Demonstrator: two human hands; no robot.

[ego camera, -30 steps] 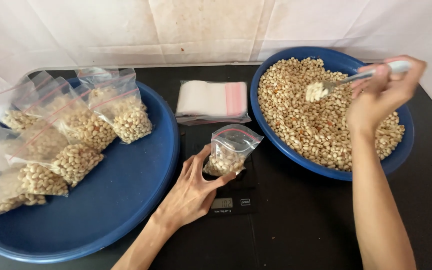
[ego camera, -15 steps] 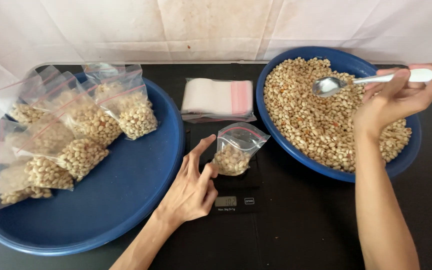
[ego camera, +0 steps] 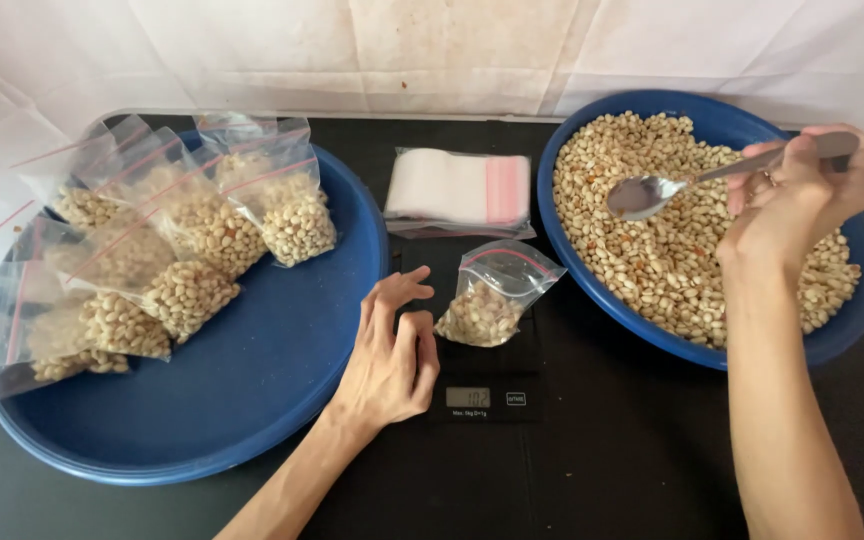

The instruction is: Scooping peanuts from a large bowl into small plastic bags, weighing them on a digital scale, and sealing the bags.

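Spoon [ego camera: 697, 182] sat empty, pinched in your right hand [ego camera: 797, 195] over far-right peanut bowl [ego camera: 842, 335] | left hand [ego camera: 392, 355] lay loose, fingers apart, just beside small peanut bag [ego camera: 492, 295], propped open-mouthed on scale [ego camera: 482, 385] for weighing

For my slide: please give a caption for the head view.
Right hand holds empty spoon over peanuts; left hand beside bag on scale.

Left: big blue tray [ego camera: 252, 400] with several filled zip bags of nuts [ego camera: 192, 230] leaning in a pile. Center back: stack of empty zip bags [ego camera: 457, 190], pink strip. Black tabletop [ego camera: 612, 450], white sheet backdrop [ego camera: 432, 50].
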